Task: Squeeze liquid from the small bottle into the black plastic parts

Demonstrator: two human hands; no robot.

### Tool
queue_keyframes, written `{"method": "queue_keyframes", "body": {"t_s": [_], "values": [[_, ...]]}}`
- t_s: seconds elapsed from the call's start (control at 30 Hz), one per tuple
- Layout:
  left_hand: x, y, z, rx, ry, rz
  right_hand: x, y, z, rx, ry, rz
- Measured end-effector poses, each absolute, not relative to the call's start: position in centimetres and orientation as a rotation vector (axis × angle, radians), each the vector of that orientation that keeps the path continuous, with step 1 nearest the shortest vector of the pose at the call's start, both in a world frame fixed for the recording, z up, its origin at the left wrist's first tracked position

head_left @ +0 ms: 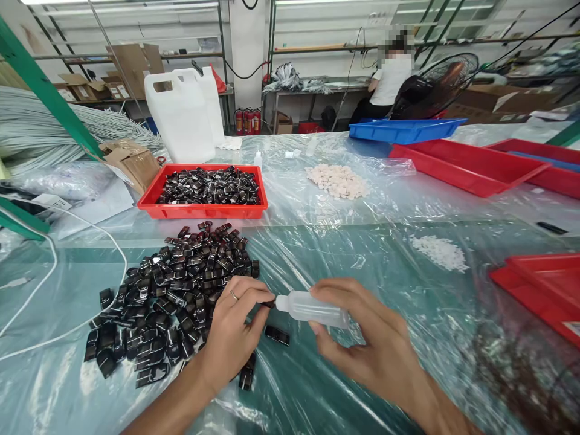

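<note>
My right hand (362, 338) gripped the small squeeze bottle (312, 308) on its side, nozzle aimed left, so its tip met the tiny black part (268, 304) pinched between my left hand's (231, 335) thumb and fingertips. I held both just above the plastic-covered tabletop (317, 241), near its front edge. The loose pile of black parts (172, 296) lay just beside my left hand for easy reach; the red tray (202, 210) of more sat farther back.
</note>
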State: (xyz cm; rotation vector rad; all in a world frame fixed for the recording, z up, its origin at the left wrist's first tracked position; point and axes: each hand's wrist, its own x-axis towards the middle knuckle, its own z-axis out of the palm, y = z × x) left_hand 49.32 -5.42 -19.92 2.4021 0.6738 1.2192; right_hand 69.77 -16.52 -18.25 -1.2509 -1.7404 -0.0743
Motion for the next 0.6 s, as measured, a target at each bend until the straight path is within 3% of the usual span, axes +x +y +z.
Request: {"method": "queue_keyframes", "body": {"t_s": [0.2,0.43,0.6], "values": [[49.3,-5.2,-19.8,2.354,0.662,1.235,69.5,-16.4,-18.8,-1.264,-1.633,0.077],[49.4,-5.3,-20.1,2.224,0.671,1.246,72.0,-15.0,-20.6,-1.18,-0.962,0.891],[49.4,-5.4,-20.2,2.183,0.641,1.243,72.5,-13.2,-22.7,-1.206,-0.885,1.093]]}}
